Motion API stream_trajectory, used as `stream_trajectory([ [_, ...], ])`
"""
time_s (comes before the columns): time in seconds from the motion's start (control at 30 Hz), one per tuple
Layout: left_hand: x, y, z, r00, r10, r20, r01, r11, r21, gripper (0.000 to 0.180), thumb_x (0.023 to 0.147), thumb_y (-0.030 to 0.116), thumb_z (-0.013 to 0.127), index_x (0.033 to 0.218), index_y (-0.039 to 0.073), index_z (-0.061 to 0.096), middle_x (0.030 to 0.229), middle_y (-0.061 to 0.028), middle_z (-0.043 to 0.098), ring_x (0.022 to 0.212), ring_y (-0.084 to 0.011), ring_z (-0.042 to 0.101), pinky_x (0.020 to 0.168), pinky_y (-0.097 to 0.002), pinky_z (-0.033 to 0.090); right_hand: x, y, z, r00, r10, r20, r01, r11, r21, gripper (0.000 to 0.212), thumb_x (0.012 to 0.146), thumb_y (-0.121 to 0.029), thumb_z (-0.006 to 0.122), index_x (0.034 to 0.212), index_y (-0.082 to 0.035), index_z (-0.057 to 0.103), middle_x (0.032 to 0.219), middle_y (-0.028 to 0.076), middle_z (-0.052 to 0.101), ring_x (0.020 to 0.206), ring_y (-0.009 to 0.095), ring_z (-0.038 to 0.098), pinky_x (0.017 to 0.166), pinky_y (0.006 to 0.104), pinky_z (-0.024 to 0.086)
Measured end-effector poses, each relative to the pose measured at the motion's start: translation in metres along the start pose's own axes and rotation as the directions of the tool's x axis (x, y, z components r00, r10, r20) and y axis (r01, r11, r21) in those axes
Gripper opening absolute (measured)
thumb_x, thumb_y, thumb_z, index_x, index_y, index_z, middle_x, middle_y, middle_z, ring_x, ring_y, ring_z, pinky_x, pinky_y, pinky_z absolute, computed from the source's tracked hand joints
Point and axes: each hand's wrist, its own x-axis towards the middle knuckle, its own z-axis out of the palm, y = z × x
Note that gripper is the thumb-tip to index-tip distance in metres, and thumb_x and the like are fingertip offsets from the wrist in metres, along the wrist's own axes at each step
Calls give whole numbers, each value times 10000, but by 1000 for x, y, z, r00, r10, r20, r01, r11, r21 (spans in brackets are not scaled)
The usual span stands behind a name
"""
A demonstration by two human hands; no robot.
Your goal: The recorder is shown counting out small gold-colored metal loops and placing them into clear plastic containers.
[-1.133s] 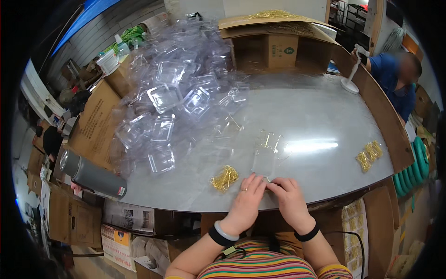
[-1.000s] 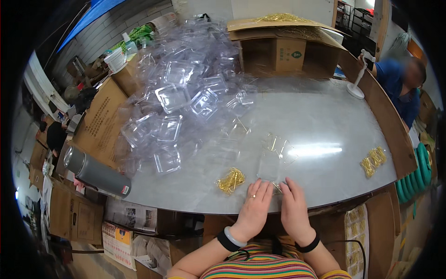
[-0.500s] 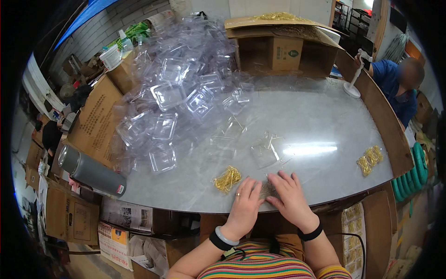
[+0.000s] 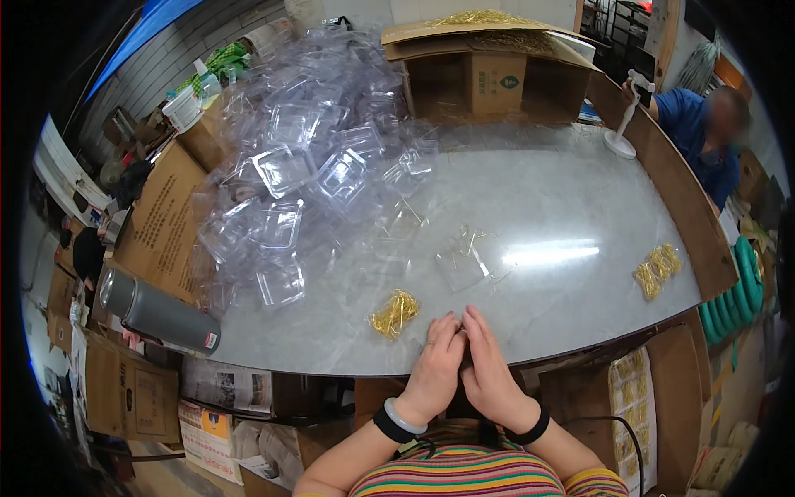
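Clear plastic box (image 4: 464,263) lies open on the worktop (image 4: 580,215), just beyond both hands. Left hand (image 4: 437,358) and right hand (image 4: 489,364), pressed together, hide anything held; grip unclear. Earlier they sat nearer the box.
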Motion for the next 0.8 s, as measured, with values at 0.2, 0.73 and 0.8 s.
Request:
stream_trajectory([
  [0.2,-2,-6,-8,999,23,-32,-24,999,-45,603,871,-77,611,1431,-24,393,1305,-243,533,1218,-434,529,1064,-460,431,15,5,-25,997,13,71,-13,1000,-3,704,799,77,567,1472,12,370,1418,236,489,1374,443,415,1162,483,325],
  [0.73,-18,-5,-17,999,30,-10,-29,992,127,468,853,-88,610,1315,-44,548,1334,-242,528,1299,-432,483,1087,-470,419,-5,-7,4,999,-12,-46,6,991,-135,643,788,140,528,1416,44,430,1429,282,440,1348,442,430,1139,483,360],
  [0.8,-15,-4,-17,1000,23,12,-24,994,111,464,849,-112,588,1306,-48,546,1341,-252,522,1308,-435,476,1103,-472,407,0,-8,12,999,-26,-29,26,999,24,717,786,142,502,1475,60,322,1481,306,370,1396,460,372,1161,483,331],
])
